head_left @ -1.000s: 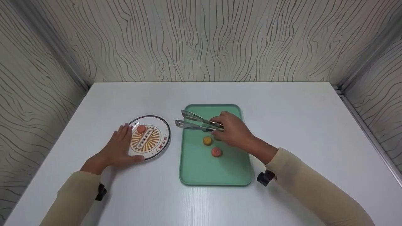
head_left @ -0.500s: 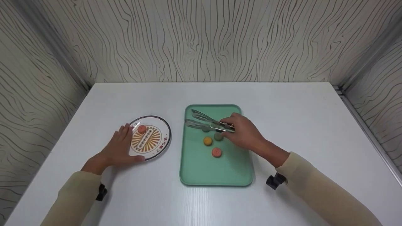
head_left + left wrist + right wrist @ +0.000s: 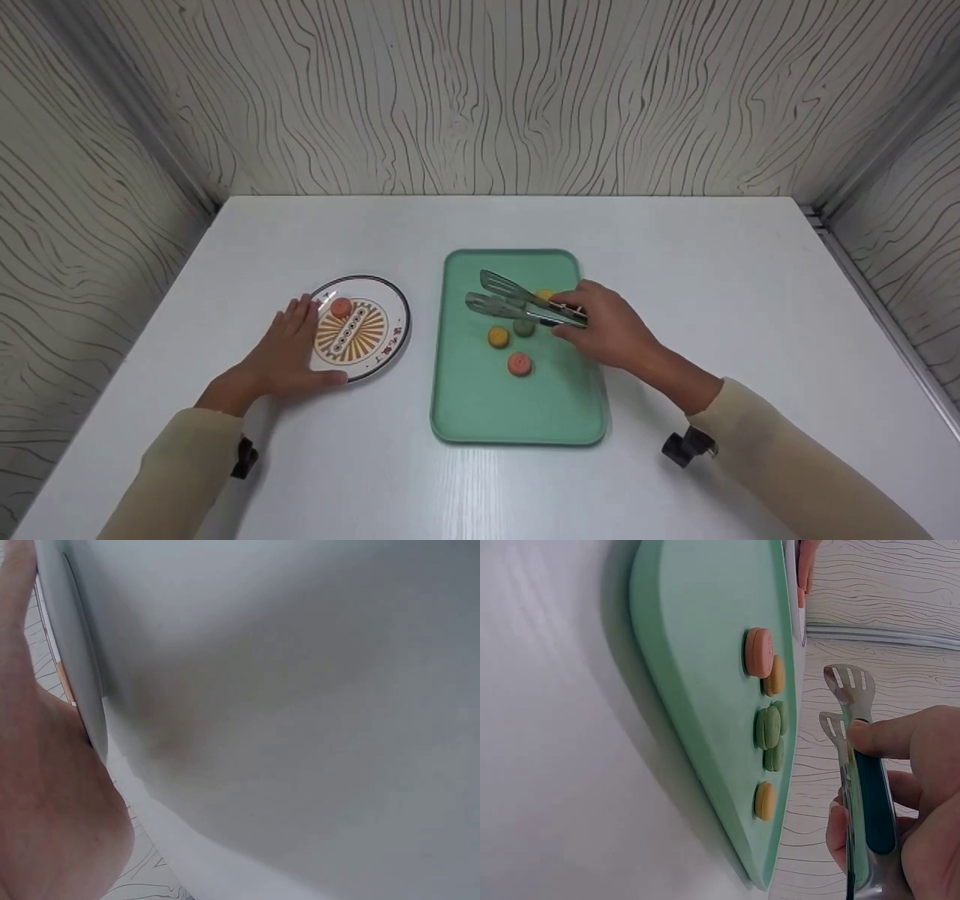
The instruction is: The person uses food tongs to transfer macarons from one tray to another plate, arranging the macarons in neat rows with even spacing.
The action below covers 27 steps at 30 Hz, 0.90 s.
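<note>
R hand [image 3: 611, 326] clamped on metal tongs [image 3: 874, 799]; green rect. tray [image 3: 517, 420]: round macarons [image 3: 766, 727], 3 green, 2 yellow, 1 pink. L hand [image 3: 279, 352] spread, touching round white plate [image 3: 360, 288]: 1 pink macaron [image 3: 341, 307].

Plate [image 3: 380, 293] lettering [image 3: 392, 342]; not legible

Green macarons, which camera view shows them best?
The right wrist view: three green macarons show there, overlapping one another but not covered by the tongs. In the head view, the tongs partly hide the green macarons from above. The left wrist view shows none of them.
</note>
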Available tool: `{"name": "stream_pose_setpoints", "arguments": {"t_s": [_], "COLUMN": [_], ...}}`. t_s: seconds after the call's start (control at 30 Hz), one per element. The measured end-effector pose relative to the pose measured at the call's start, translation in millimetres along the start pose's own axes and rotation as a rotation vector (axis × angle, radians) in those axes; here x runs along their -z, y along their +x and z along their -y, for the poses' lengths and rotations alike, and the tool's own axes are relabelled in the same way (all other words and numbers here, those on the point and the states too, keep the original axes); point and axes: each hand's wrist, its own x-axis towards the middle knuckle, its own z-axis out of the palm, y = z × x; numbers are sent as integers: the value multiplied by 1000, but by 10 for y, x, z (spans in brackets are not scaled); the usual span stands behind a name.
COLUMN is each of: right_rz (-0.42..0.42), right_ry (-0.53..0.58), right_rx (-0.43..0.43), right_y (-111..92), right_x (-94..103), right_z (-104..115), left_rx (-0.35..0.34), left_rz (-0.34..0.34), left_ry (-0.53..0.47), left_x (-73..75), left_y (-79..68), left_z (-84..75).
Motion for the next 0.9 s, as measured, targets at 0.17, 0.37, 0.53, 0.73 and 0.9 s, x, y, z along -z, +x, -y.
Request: {"name": "stream_pose_setpoints", "arguments": {"t_s": [0.17,0.37,0.53,0.73,0.9], "right_rz": [-12,-22,-32,-42,-47], "right_ry": [0,1,-5,-14,-26], "right_rx": [3,-7,-12,-17,-27], "right_y": [-41,-80,-115,-167,-205], "right_x": [34,82,124,167,200], "right_z": [-67,-129,-184,-254,-316], "left_rx": [-5,-6,-7,2,3], "left_rz": [-3,-2,-2,10,11], "left_ry": [-13,-11,-7,-8,-11], "left_x": [-1,7,15,11,6], "left_y": [-1,-7,-7,6,8], "left_z": [2,5,-7,-10,-1]}}
